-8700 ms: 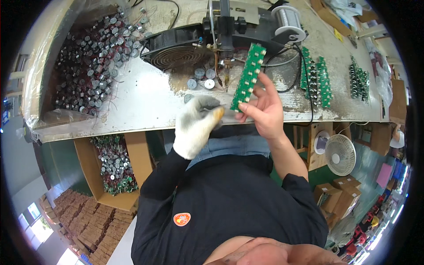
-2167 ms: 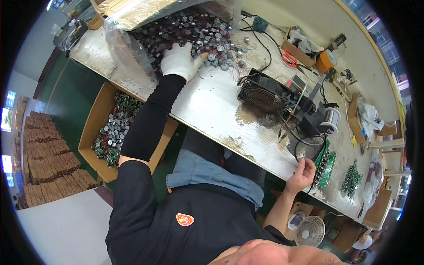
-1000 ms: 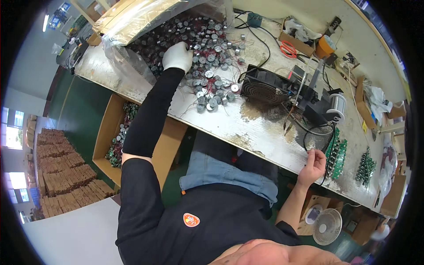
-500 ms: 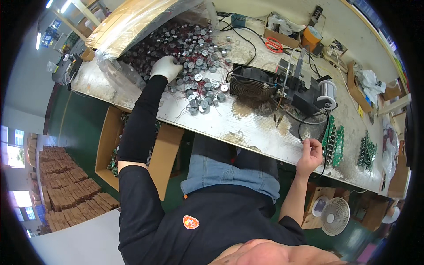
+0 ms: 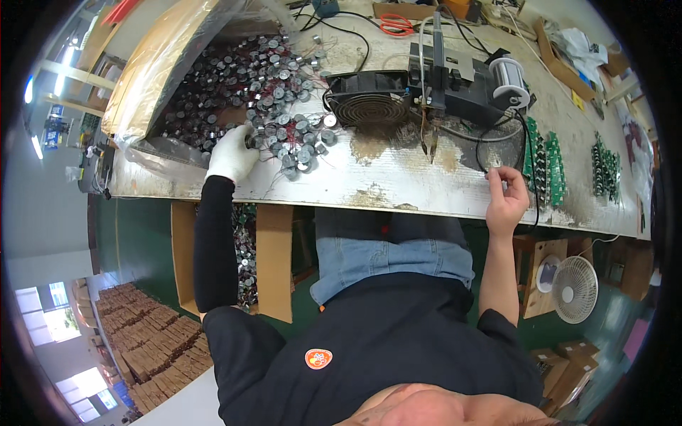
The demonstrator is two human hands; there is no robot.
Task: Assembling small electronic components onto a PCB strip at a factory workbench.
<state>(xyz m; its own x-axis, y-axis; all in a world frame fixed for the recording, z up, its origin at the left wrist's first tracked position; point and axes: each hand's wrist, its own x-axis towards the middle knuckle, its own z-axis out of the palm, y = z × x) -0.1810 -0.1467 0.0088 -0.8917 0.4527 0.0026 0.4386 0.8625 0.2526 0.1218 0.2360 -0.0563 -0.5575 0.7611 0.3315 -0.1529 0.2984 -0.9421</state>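
My left hand (image 5: 233, 153), in a white glove, reaches into the near edge of a heap of small round metal parts (image 5: 280, 92) with thin red wires. Its fingers are curled in among the parts; whatever they grip is hidden. My bare right hand (image 5: 507, 199) is at the table's front edge with thumb and forefinger pinched together; anything between them is too small to make out. Beside it lie green circuit boards (image 5: 554, 170) in rows. A soldering machine (image 5: 465, 85) with two tips pointing down and a spool of wire (image 5: 508, 82) stands between the hands, behind them.
A black fan (image 5: 371, 99) adjoins the machine. Plastic-lined cardboard (image 5: 153, 71) surrounds the heap's left side. More circuit boards (image 5: 606, 170) lie at the right, and red-handled scissors (image 5: 394, 24) at the back. Below the table are an open carton (image 5: 273, 263) and a white fan (image 5: 575, 290).
The whole view has shifted. My left hand has moved nearer the table's front edge, at the near left of the heap. My right hand keeps its pinch near the boards.
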